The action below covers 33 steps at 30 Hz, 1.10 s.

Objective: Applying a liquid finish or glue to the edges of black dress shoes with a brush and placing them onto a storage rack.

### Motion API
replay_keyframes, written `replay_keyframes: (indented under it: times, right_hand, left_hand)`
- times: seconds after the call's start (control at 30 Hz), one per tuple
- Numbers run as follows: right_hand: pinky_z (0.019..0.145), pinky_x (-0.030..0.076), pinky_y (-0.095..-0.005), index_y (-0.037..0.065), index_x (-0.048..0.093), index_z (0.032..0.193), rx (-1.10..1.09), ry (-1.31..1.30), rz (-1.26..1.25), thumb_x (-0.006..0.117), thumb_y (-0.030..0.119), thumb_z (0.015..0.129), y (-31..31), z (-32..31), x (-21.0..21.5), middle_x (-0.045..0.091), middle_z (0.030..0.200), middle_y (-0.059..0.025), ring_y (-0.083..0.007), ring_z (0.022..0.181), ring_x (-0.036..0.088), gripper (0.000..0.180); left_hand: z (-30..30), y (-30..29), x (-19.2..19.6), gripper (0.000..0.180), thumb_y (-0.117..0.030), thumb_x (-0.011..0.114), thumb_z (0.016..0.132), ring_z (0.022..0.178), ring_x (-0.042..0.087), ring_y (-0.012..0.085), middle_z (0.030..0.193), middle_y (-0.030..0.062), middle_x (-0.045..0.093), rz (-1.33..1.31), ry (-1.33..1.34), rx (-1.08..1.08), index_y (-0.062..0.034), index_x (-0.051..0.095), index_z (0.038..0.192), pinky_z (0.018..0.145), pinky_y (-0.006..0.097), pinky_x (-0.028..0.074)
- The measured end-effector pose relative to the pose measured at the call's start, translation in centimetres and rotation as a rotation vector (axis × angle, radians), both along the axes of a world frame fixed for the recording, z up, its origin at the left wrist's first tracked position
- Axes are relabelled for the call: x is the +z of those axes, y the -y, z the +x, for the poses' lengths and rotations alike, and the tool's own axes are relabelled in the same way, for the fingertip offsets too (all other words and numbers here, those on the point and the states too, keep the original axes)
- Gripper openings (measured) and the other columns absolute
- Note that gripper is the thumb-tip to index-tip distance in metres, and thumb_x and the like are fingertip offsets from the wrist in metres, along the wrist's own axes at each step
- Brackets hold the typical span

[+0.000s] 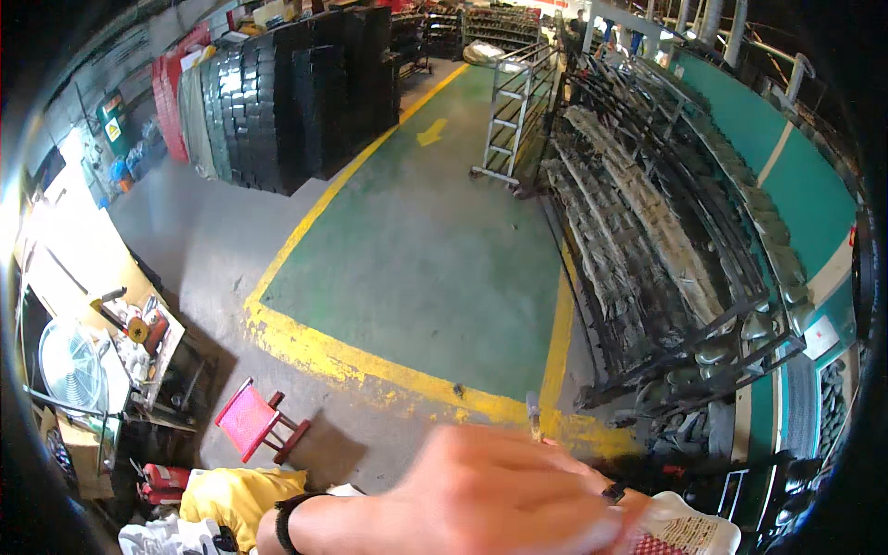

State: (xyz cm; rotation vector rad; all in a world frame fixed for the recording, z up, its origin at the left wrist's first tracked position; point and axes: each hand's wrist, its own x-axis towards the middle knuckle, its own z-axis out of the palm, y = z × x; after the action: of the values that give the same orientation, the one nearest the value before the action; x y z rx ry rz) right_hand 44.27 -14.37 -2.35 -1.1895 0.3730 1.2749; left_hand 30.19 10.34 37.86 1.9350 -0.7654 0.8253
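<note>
Packet (684, 535), white with red checked print, sits at about five o'clock in the view, low by the bottom rim, touching the fingertips of a blurred hand (481, 495) that sweeps in from seven o'clock with a dark band at the wrist; which hand it is, and whether it grips or only brushes, I cannot tell. Slowing would likely steady the hold. Beyond, at three o'clock, stands the dark rack (666, 231).
</note>
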Motion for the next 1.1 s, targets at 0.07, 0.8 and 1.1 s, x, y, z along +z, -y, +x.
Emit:
replay_keyframes:
  times: [0.07,0.8,1.1]
  right_hand:
    - [0.046,0.043,-0.0297,0.002,0.048,0.092,0.034,0.012,0.008,0.05,0.014,0.086,-1.3,1.2,-1.2,0.051,0.069,-0.0078,-0.0171,0.056,0.05,0.013]
    - [0.046,0.044,-0.0294,0.005,0.048,0.09,0.297,0.075,-0.037,0.049,0.018,0.086,-25.6,18.3,0.6,0.05,0.065,-0.0049,-0.0161,0.052,0.049,0.014]
    - [0.046,0.042,-0.029,0.006,0.049,0.089,0.544,0.026,-0.071,0.048,0.02,0.087,-36.5,14.8,-2.2,0.052,0.066,-0.0048,-0.0154,0.052,0.05,0.015]
  left_hand:
    - [2.1,-0.2,-0.6,0.011,0.0,0.054,0.055,0.059,0.054,0.0191,0.075,0.0108,0.055,0.028,0.057,-0.073,-0.0008,0.049,0.064,0.047,0.026,0.043]
    - [12.8,-16.0,-1.6,0.011,-0.009,0.064,0.068,0.037,0.032,0.008,0.048,0.0007,0.042,-0.333,0.103,0.208,-0.0006,0.059,0.064,0.033,0.023,0.023]
    - [1.3,-22.1,-4.5,0.018,-0.021,0.05,0.085,0.043,0.036,0.0097,0.054,0.0036,0.049,-0.918,0.018,0.245,-0.0095,0.062,0.091,0.041,0.02,0.023]
